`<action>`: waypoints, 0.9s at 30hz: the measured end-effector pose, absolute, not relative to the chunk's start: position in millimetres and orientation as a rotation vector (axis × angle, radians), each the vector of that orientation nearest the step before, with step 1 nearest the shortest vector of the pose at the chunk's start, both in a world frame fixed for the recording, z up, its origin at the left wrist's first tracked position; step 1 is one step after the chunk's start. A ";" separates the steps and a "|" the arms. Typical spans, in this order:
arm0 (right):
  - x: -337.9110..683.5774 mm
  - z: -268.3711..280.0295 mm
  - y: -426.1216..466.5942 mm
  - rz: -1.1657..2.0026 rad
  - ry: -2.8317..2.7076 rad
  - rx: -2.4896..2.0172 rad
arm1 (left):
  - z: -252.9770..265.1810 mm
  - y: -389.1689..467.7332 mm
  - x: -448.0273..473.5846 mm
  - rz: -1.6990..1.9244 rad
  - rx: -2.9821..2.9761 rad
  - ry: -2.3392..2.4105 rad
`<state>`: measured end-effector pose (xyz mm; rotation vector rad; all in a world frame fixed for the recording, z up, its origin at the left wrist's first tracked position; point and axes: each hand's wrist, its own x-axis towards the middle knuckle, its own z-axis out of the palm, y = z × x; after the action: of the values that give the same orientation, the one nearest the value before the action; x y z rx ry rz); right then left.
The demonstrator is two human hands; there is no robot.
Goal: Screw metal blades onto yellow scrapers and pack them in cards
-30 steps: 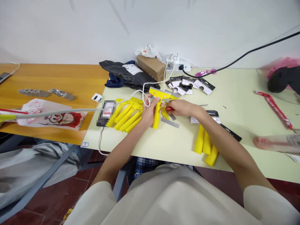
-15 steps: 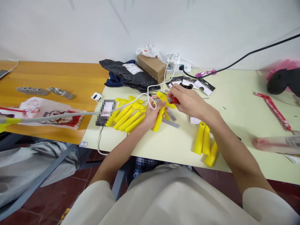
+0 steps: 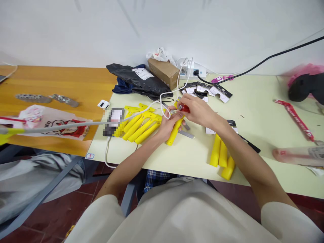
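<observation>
My left hand (image 3: 167, 126) is closed around a yellow plastic scraper (image 3: 174, 134), whose handle slants toward me. In my closed right hand (image 3: 196, 108) is a red-handled screwdriver (image 3: 184, 108), held over the scraper's head; its tip is hidden by my fingers. Beside my left hand lie several yellow scrapers (image 3: 144, 130) side by side. Flat grey metal blades (image 3: 186, 134) rest on the table just right of the held handle. More yellow handles (image 3: 215, 152) lie under my right forearm, partly covered by it.
Behind my hands are black-and-white cards (image 3: 220, 93), a black plastic parcel (image 3: 144, 82), a cardboard box (image 3: 164, 72) and a power strip (image 3: 201, 72). A white cable (image 3: 160, 98) hangs across the view near my left hand. A red strap (image 3: 296, 119) lies far right.
Both hands have shifted slightly, with the scraper turned so that its head is now mostly covered by my fingers. My right hand has moved a little left and down with the screwdriver.
</observation>
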<state>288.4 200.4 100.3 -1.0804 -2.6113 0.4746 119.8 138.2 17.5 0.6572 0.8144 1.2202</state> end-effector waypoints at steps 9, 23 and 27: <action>292.3 107.6 203.8 0.546 -2.469 -1.119 | 19.3 137.5 117.6 1.189 0.691 0.828; 306.7 139.2 178.4 0.488 -2.325 -1.200 | 20.6 139.3 117.4 1.150 0.635 0.797; 341.6 166.9 128.5 0.332 -2.248 -1.485 | 18.8 141.9 116.3 1.160 0.572 0.788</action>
<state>341.6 128.5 166.9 -1.4854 -2.2476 0.3321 116.3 141.9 18.8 0.5719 0.7882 1.1597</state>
